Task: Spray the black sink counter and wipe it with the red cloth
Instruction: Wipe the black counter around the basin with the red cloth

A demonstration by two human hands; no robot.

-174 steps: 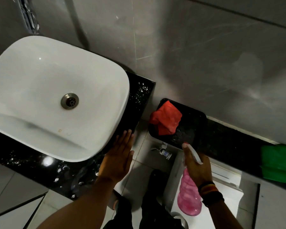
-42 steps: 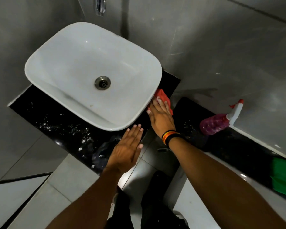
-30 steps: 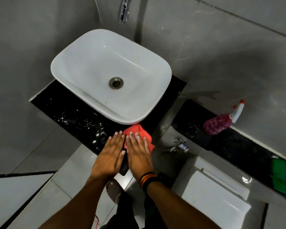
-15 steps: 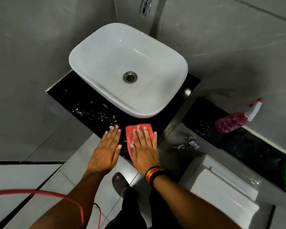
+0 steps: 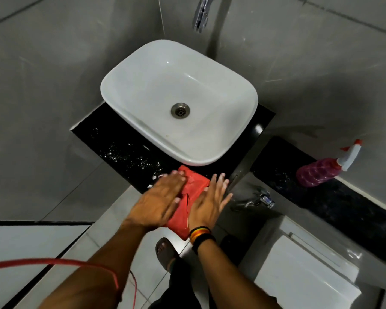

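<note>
- the black sink counter (image 5: 129,150) is a glossy dark slab set against grey wall tiles; white specks and droplets scatter across its front strip, thickest toward the near edge
- a white basin (image 5: 143,70) with rounded corners sits on top of the counter and covers most of it; a metal drain (image 5: 180,110) lies at its centre; a chrome tap (image 5: 200,14) hangs above the far rim
- the red cloth (image 5: 195,185) lies at the counter's near right corner, just in front of the basin; it is creased and part-folded; its lower end hangs past the counter edge
- the left hand (image 5: 157,202) lies flat, palm down, over the cloth's left side; its fingers (image 5: 176,176) are stretched out and close together, not curled round anything; the hand is blurred
- the right hand (image 5: 206,202) lies flat on the cloth's right side; its fingers (image 5: 220,180) are spread straight, reaching past the cloth toward the counter corner; striped bands (image 5: 200,234) circle the wrist
- both hands press on the cloth with open palms; neither one clenches it
- a pink spray bottle (image 5: 316,172) with a white and red nozzle lies on its side on a second dark ledge (image 5: 343,204) to the right, well apart from the hands
- a red cord (image 5: 54,262) crosses the left forearm
</note>
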